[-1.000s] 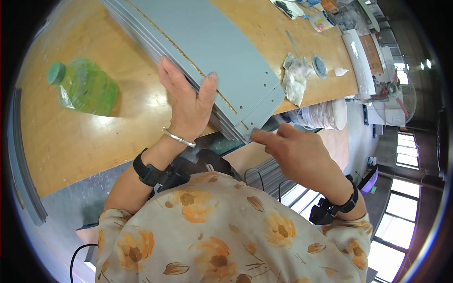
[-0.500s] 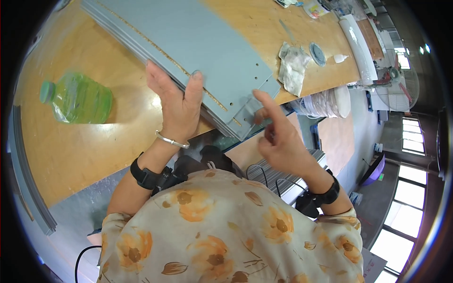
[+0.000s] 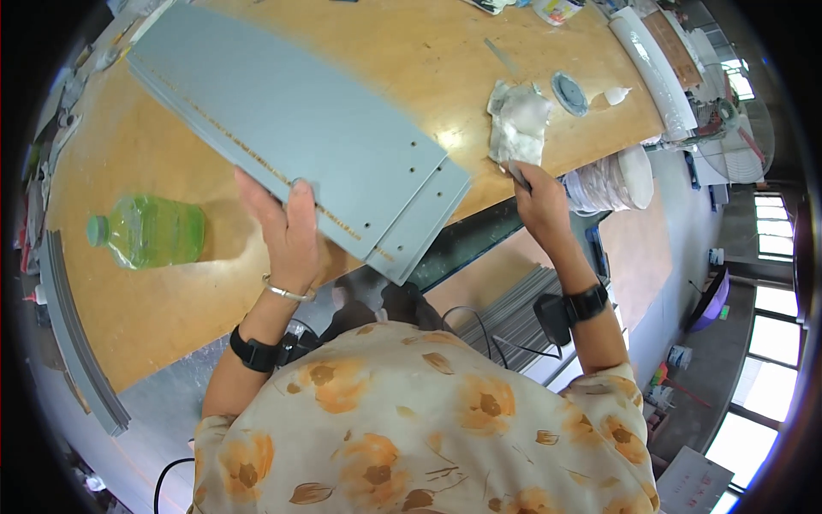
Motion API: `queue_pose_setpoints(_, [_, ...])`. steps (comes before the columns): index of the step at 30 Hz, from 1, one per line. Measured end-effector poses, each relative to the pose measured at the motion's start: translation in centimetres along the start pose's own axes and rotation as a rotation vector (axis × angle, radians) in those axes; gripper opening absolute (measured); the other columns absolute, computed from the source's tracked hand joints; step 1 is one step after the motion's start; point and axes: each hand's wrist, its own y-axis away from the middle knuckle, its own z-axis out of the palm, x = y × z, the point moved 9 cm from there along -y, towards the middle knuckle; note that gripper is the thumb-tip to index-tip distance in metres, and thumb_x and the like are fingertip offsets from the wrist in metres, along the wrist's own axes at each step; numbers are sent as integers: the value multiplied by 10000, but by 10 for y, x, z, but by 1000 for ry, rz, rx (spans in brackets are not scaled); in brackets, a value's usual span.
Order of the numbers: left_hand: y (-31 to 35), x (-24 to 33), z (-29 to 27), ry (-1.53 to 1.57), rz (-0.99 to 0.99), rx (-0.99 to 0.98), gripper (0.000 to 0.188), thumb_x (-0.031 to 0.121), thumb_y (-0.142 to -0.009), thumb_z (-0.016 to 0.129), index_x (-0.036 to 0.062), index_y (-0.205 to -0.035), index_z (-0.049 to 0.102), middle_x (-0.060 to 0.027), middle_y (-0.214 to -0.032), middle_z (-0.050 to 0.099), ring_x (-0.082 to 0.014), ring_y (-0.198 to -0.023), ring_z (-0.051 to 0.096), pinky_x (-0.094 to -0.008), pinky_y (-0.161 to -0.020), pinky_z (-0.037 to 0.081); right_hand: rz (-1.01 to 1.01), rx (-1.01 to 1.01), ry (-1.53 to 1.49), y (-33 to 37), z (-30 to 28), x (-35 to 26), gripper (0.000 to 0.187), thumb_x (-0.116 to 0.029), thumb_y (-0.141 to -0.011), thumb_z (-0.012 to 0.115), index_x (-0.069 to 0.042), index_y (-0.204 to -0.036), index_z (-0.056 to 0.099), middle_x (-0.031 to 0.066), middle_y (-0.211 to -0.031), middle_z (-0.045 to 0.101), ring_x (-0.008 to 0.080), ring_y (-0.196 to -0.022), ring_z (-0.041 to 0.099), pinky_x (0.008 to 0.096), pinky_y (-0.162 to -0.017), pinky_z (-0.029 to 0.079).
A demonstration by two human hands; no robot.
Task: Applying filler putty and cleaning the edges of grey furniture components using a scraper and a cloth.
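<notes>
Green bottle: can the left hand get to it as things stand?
Probably yes. The green bottle lies on its side on the wooden table just left of the left hand, bare wood between; but that hand holds the grey panels.

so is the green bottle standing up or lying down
Lying down: the green bottle rests on its side on the wooden table, cap pointing left.
</notes>
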Motion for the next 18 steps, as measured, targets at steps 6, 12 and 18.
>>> queue_pose_setpoints(6, [1, -8, -4, 7, -73, -7, 716, 284, -904, 455, -51, -1417, 84, -222, -1445, 146, -333, -1293, 190, -426, -1080, 137, -130, 60, 96, -51, 16, 36, 295, -53, -789, 556, -58, -1081, 603, 160, -996, 628, 319, -918, 609, 352, -816, 470])
queue_pose_setpoints(12, [1, -8, -5, -86, -84, 8, 706, 266, -903, 458, -53, -1417, 93, -227, -1419, 184, -341, -1288, 197, -424, -1079, 144, 164, -78, 4, -69, 25, 109, 281, -149, -775, 623, -72, -1046, 617, 93, -729, 617, 280, -795, 632, 355, -695, 490])
queue_pose_setpoints(18, [6, -11, -9, -41, -103, 54, 744, 227, -887, 493, -63, -1415, 57, -262, -1393, 183, -339, -1278, 212, -414, -1079, 153, 241, -217, -787, -24, -23, -26, 236, -137, -832, 630, 17, -1011, 612, 1, -698, 556, 69, -601, 521, 214, -532, 421])
